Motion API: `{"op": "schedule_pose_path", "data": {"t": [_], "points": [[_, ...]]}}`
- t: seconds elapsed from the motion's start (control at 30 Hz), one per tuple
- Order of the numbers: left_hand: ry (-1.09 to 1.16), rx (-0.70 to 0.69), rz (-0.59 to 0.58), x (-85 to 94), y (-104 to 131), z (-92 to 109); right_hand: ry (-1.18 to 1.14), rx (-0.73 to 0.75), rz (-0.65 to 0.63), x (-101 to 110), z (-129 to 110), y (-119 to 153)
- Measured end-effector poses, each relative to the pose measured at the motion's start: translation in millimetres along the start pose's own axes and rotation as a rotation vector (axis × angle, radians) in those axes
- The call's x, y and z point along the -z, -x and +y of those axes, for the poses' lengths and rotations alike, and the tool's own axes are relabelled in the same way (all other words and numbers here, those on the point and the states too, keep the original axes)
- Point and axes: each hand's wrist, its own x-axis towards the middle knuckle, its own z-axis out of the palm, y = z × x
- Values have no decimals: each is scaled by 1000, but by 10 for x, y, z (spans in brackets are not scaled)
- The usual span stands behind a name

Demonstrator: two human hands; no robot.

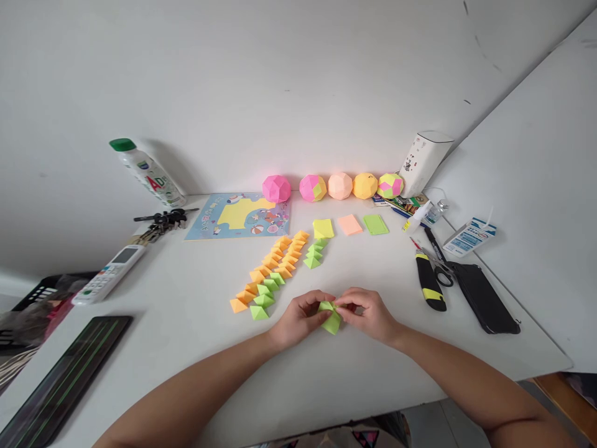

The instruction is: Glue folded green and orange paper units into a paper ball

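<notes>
A partly folded piece of green paper (331, 323) is held between both hands near the table's front edge. My left hand (302, 317) pinches it on the left with thumb and fingers. At its upper right edge, my right hand (368, 313) grips the same paper with thumb and fingertips. Beyond my hands lie rows of folded orange paper units (265, 267) and folded green paper units (263, 300), with a short row of green units (313, 256) beside them. Further back sit a yellow paper stack (323, 228), a peach paper stack (349, 224) and a green paper stack (375, 224).
Several faceted paper balls, one pink (277, 188), line the wall beside a white box (426, 163). Rightward lie a box cutter (430, 281), scissors (444, 275), a glue bottle (416, 218) and a black pouch (485, 298). Leftward are a bottle (152, 177), keys (161, 224), a remote (109, 274) and a dark tablet (68, 382).
</notes>
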Motion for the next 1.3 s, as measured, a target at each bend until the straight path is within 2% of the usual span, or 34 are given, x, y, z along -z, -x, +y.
{"op": "schedule_pose_path", "data": {"t": [0.17,0.47,0.73,0.97,1.13,1.3], "points": [[-2,-8,8,3,-6,-4,31,34,4,-10,12,8],[-7,10,-5,-8,1,38,-12,-25,-25,0,13,9],[41,5,-4,7,-11,7,24,25,-6,-11,-8,4],[63,-34,12,10,-23,-5,28,50,-41,-7,-14,19],[14,-40,89,-6,-22,-8,127,116,-42,-31,14,57],[11,-32,59,-13,-13,-35,233,156,-27,-52,24,87]]}}
